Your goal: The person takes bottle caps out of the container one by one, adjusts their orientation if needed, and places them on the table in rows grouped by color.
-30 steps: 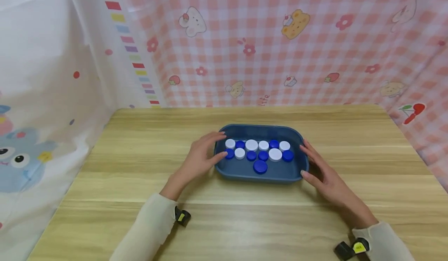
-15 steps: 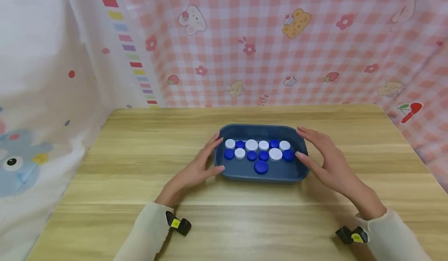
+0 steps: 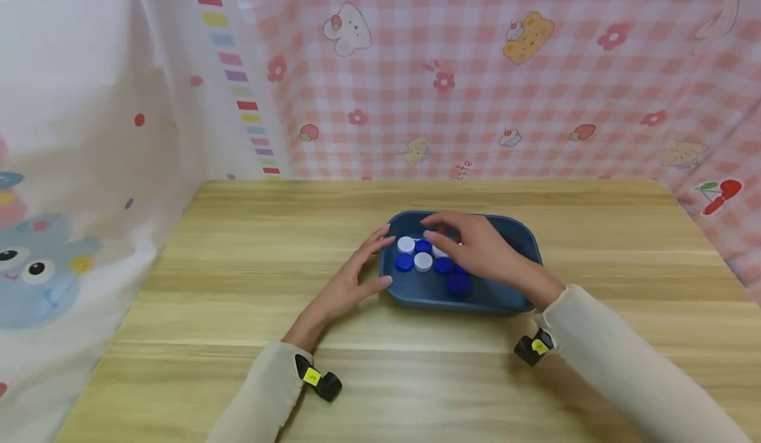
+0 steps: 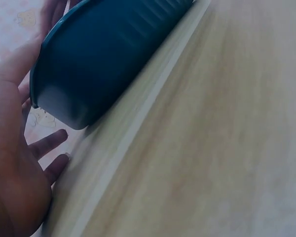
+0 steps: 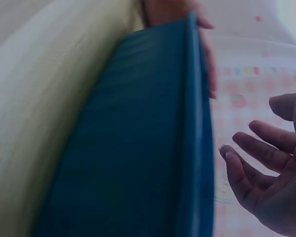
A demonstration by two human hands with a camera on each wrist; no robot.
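Note:
A dark blue oblong tray [image 3: 416,293] sits on the table with round plastic caps inside. White caps [image 3: 406,245] and blue caps [image 3: 404,262] lie in two rows, and a larger blue cap [image 3: 458,284] is in front of them. My left hand [image 3: 347,288] spreads its thumb and fingers along the tray's left end, fingertips at the rim. My right hand [image 3: 484,248] hovers over the tray's middle, thumb and fingers apart with nothing between them. It hides the caps on the right side. In the right wrist view its fingers [image 5: 261,150] are loosely bent above the tray wall [image 5: 138,128].
The wooden table [image 3: 267,245] extends around the tray on all sides. A pink checked cloth [image 3: 404,93] hangs along its back edge, and a white printed cloth [image 3: 71,126] at the left. Each sleeve carries a small black wrist camera [image 3: 318,378].
My right hand has left the tray's right end and moved left over the caps. My left hand remains at the left end, its thumb now lower. The head view has shifted slightly.

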